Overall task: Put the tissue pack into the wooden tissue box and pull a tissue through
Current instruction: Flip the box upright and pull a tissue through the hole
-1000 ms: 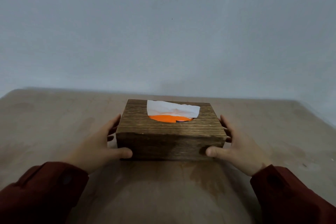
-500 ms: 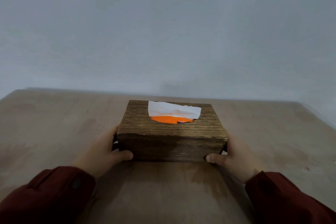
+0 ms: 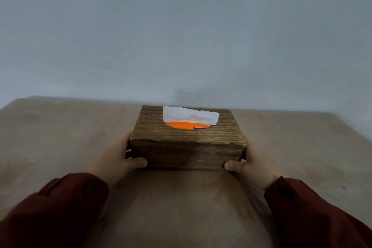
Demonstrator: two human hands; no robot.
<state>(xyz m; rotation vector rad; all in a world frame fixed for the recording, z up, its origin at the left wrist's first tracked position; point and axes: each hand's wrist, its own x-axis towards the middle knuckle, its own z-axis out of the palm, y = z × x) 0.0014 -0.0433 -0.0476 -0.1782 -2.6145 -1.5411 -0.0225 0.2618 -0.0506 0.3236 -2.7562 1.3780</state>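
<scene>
Both hands, left and right, clamp the box ends above the surface; tilting it could slide the tissue back inside.

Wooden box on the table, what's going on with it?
A person grips the wooden tissue box with both bare hands, left hand and right hand, one at each end, thumbs on its near face. The orange tissue pack is inside, visible through the top opening, and a white tissue sticks out through it. The box sits on the tan table.
</scene>
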